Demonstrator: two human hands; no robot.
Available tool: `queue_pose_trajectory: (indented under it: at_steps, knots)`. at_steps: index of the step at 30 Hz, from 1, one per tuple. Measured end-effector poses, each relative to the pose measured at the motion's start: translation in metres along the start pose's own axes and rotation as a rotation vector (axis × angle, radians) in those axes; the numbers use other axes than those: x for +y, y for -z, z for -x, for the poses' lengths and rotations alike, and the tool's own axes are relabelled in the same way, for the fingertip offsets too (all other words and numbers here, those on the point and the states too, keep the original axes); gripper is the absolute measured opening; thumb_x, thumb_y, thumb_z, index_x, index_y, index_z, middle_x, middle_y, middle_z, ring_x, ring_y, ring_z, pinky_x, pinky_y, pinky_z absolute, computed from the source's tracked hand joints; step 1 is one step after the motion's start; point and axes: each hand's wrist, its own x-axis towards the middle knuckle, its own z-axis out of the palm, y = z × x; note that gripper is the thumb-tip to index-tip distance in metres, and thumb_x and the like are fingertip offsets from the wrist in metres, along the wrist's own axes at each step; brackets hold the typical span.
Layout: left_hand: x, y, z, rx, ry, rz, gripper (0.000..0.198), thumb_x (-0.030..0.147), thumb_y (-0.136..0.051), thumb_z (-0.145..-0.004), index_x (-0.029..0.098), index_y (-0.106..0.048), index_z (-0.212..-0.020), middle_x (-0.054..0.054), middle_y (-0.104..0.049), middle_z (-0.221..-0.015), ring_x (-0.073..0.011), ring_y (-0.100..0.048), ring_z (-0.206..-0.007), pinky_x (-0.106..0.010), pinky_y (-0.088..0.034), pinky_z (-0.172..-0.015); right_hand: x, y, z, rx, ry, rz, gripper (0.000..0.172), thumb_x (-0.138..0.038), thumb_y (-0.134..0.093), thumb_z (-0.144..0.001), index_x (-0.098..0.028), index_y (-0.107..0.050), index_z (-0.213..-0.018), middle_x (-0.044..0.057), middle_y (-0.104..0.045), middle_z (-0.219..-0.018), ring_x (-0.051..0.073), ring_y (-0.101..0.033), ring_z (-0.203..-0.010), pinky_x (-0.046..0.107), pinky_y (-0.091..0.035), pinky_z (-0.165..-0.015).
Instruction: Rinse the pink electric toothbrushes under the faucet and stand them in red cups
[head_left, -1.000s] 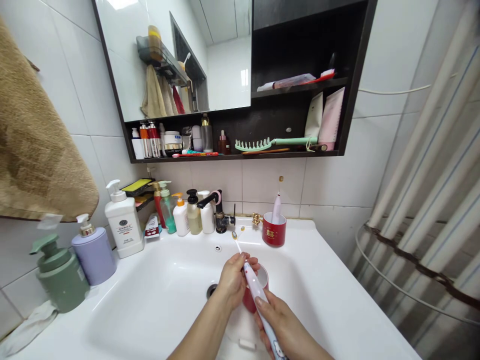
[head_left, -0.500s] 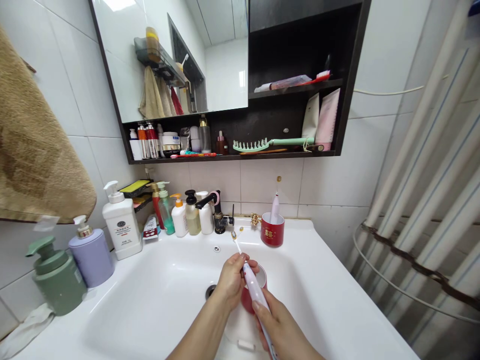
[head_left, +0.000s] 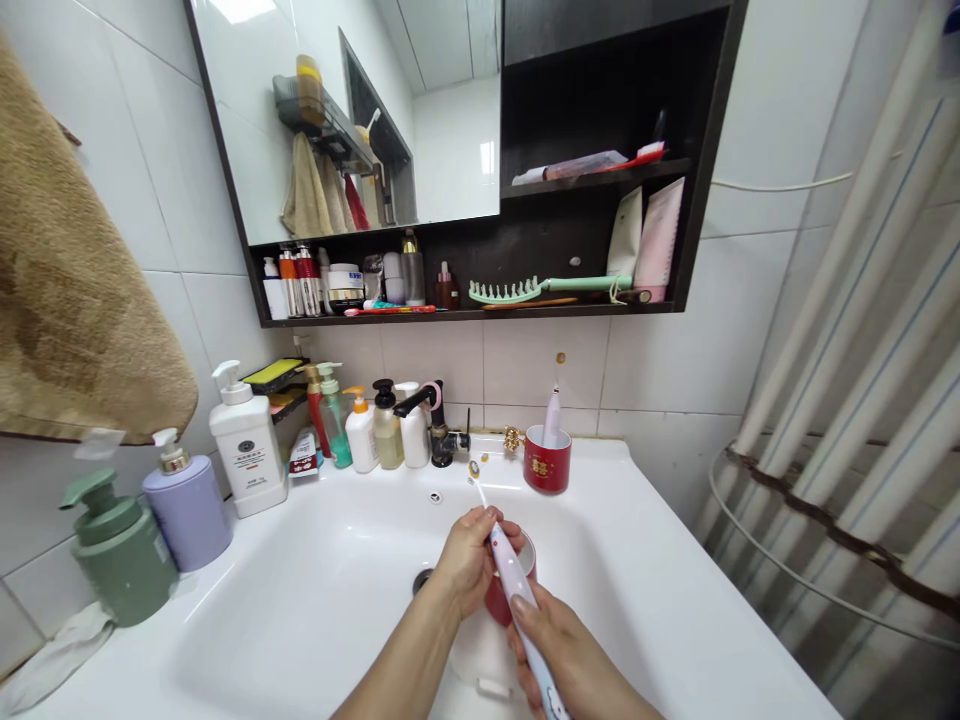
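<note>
Pale-pink toothbrush point(head_left: 511, 570), left hand point(head_left: 463, 562) pinching near its neck, right hand point(head_left: 553, 632) round its handle point(head_left: 541, 668): likely light, stiff, slick; grip mid-handle

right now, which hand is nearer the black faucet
Left. The left hand, at the head end of the electric toothbrush, is nearer the person than the black faucet; the right hand, gripping the handle, is farther from it and more rightward.
</note>
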Motion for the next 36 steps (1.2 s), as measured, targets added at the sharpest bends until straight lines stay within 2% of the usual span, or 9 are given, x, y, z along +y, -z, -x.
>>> queue_pose_trajectory:
  at_steps: [3, 7, 10, 16, 19, 22, 25, 32, 36]
  knots:
    - [-0.001, 0.000, 0.000, -0.004, -0.022, -0.052, 0.019, 0.030, -0.054, -0.058, 0.015, -0.041, -0.061, 0.001, -0.053, -0.052, -0.0098, -0.050, -0.048, -0.021, -0.035, -0.048, 0.002, -0.001, 0.000, 0.046, 0.063, 0.081, 0.034, -0.051, -0.040, -0.064, -0.021, -0.032, -0.077, -0.009, -0.036, -0.047, 0.003, -0.031, -0.028, 0.016, -0.021, -0.028]
    - [0.000, -0.001, 0.002, 0.007, -0.027, -0.062, 0.019, 0.030, -0.053, -0.059, 0.015, -0.041, -0.062, 0.002, -0.052, -0.052, -0.0089, -0.050, -0.046, -0.020, -0.033, -0.047, -0.001, -0.003, 0.004, -0.042, -0.033, -0.019, 0.033, -0.053, -0.036, -0.065, -0.020, -0.033, -0.072, -0.008, -0.038, -0.050, 0.003, -0.032, -0.029, 0.016, -0.024, -0.029]
    - [0.004, -0.002, 0.003, 0.031, -0.055, -0.074, 0.018, 0.031, -0.049, -0.062, 0.014, -0.044, -0.065, 0.000, -0.053, -0.053, -0.0093, -0.050, -0.048, -0.021, -0.035, -0.050, -0.011, -0.003, 0.002, -0.030, 0.068, 0.008, 0.032, -0.050, -0.036, -0.067, -0.018, -0.035, -0.068, -0.008, -0.039, -0.049, 0.003, -0.034, -0.033, 0.017, -0.027, -0.035]
    - [0.000, 0.009, -0.001, 0.164, -0.278, -0.425, 0.009, 0.022, -0.051, -0.059, 0.015, -0.048, -0.065, -0.002, -0.054, -0.062, -0.0113, -0.049, -0.057, -0.022, -0.034, -0.055, -0.048, 0.010, -0.035, 0.327, 0.386, 0.191, 0.027, -0.044, -0.034, -0.071, -0.019, -0.037, -0.080, -0.002, -0.046, -0.065, 0.008, -0.044, -0.056, 0.019, -0.037, -0.054]
    - [-0.013, 0.023, 0.003, 0.104, -0.414, -0.761, 0.007, 0.014, -0.051, -0.056, 0.018, -0.052, -0.062, -0.003, -0.054, -0.065, -0.0147, -0.048, -0.064, -0.025, -0.033, -0.063, -0.050, 0.017, -0.058, 0.340, 0.403, 0.227, 0.028, -0.043, -0.036, -0.070, -0.018, -0.037, -0.084, 0.000, -0.049, -0.071, 0.011, -0.046, -0.068, 0.021, -0.038, -0.061]
    - [-0.023, 0.035, 0.009, 0.023, -0.495, -1.075, 0.020, 0.007, -0.050, -0.052, 0.020, -0.055, -0.066, -0.004, -0.054, -0.073, -0.0189, -0.045, -0.074, -0.027, -0.030, -0.070, -0.036, 0.022, -0.073, 0.342, 0.372, 0.294, 0.028, -0.042, -0.039, -0.067, -0.016, -0.041, -0.078, -0.001, -0.049, -0.064, 0.011, -0.046, -0.058, 0.021, -0.036, -0.053]
    - [-0.026, 0.037, 0.011, -0.080, -0.476, -1.304, 0.019, 0.006, -0.045, -0.053, 0.019, -0.054, -0.064, -0.007, -0.054, -0.076, -0.0211, -0.043, -0.079, -0.029, -0.030, -0.072, -0.017, 0.024, -0.079, 0.337, 0.332, 0.377, 0.025, -0.040, -0.041, -0.065, -0.015, -0.046, -0.066, -0.003, -0.045, -0.051, 0.009, -0.041, -0.047, 0.021, -0.032, -0.045]
    - [-0.018, 0.022, 0.013, -0.194, -0.384, -1.595, 0.029, 0.006, -0.036, -0.056, 0.016, -0.051, -0.079, -0.005, -0.052, -0.089, -0.0179, -0.041, -0.087, -0.029, -0.032, -0.074, -0.006, 0.032, -0.073, 0.382, 0.276, 0.498, 0.025, -0.038, -0.042, -0.063, -0.014, -0.050, -0.059, -0.002, -0.048, -0.048, 0.010, -0.042, -0.045, 0.020, -0.032, -0.043]
    - [-0.015, 0.001, 0.012, -0.292, -0.497, -1.646, 0.026, 0.008, -0.039, -0.058, 0.016, -0.051, -0.079, -0.004, -0.052, -0.088, -0.0163, -0.042, -0.085, -0.027, -0.034, -0.072, -0.021, 0.050, -0.060, 0.418, 0.283, 0.530, 0.028, -0.039, -0.038, -0.066, -0.013, -0.049, -0.064, -0.002, -0.047, -0.049, 0.009, -0.042, -0.043, 0.020, -0.033, -0.042]
